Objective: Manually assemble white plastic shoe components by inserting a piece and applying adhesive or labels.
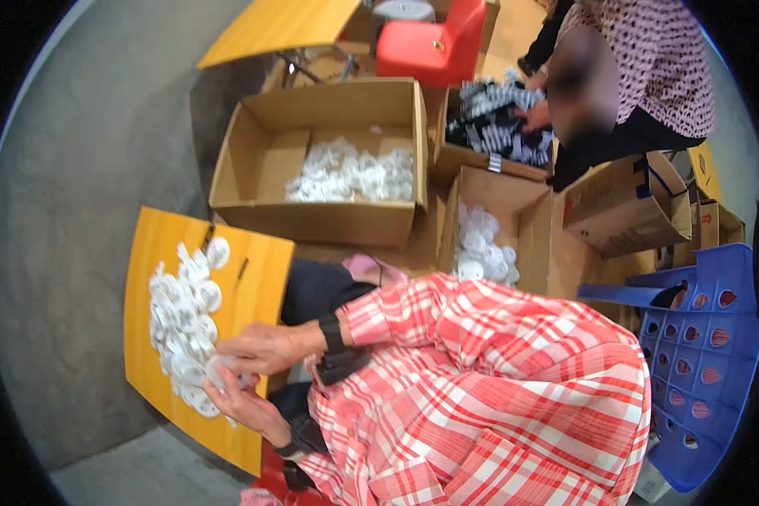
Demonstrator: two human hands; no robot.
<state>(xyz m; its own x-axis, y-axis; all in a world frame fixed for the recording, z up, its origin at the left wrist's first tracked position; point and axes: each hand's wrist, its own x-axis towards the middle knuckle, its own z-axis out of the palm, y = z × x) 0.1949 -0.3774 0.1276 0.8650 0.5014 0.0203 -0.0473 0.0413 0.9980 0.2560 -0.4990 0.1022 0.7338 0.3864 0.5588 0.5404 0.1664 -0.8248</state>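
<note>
A round translucent white plastic piece (221, 368) is held between my two hands over the table's edge. My left hand (255, 411), the lower one in the head view, has its fingers closed around the piece from below. From above, my right hand (266, 347) bends over it with the fingertips on it; part of the piece is hidden behind the fingers. Beside both hands, a heap of similar white plastic discs and tabs (177, 320) lies on the yellow wooden table (257, 261). A small dark slim object (243, 268) rests on the tabletop above the heap.
Beyond the table stands a large cardboard box (312, 221) of white pieces. A smaller box (535, 223) also holds white discs. At the upper right a person (649, 67) reaches into a box of black-and-white items (497, 126). A blue plastic crate (691, 363) stands at the right.
</note>
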